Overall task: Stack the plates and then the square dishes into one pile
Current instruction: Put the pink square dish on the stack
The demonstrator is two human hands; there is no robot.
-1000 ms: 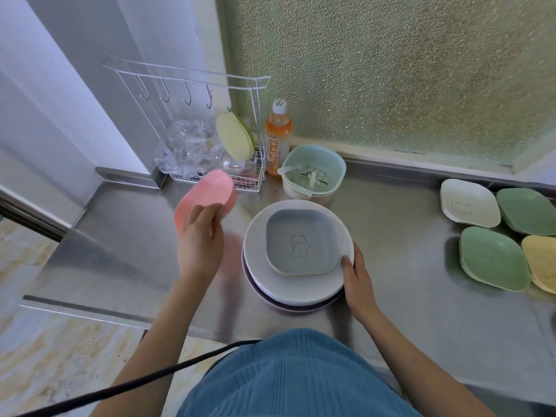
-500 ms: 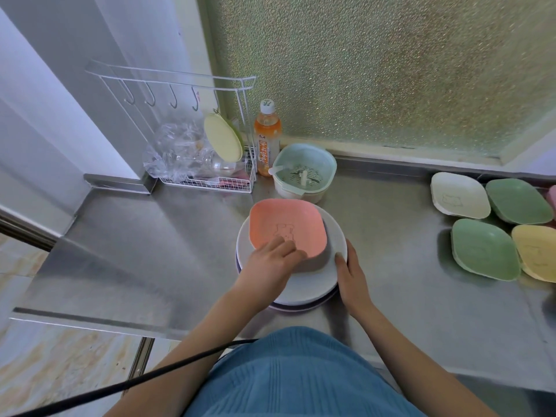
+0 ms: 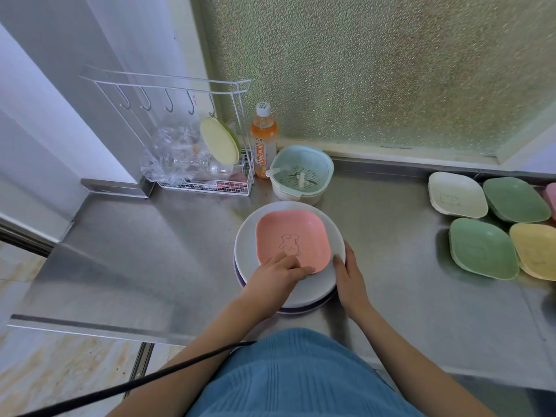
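A pile of round plates (image 3: 249,248), white on top with a purple one at the bottom, stands in the middle of the steel counter. A pink square dish (image 3: 298,233) with a bear drawing lies on top of the pile and hides the grey dish under it. My left hand (image 3: 276,273) rests on the pink dish's near edge, fingers laid on its inside. My right hand (image 3: 350,278) lies flat against the pile's right rim. At the right lie loose square dishes: a white one (image 3: 455,198), two green ones (image 3: 481,248) (image 3: 516,198) and a yellow one (image 3: 535,251).
A mint colander bowl (image 3: 301,176) stands just behind the pile, an orange drink bottle (image 3: 264,139) beside it. A white wire rack (image 3: 210,164) with a plastic bag and a yellow-green plate fills the back left corner. The counter's front edge (image 3: 90,326) drops to the floor.
My left hand carried the pink dish from the left and set it on the grey dish atop the pile. My right hand stayed at the pile's rim.
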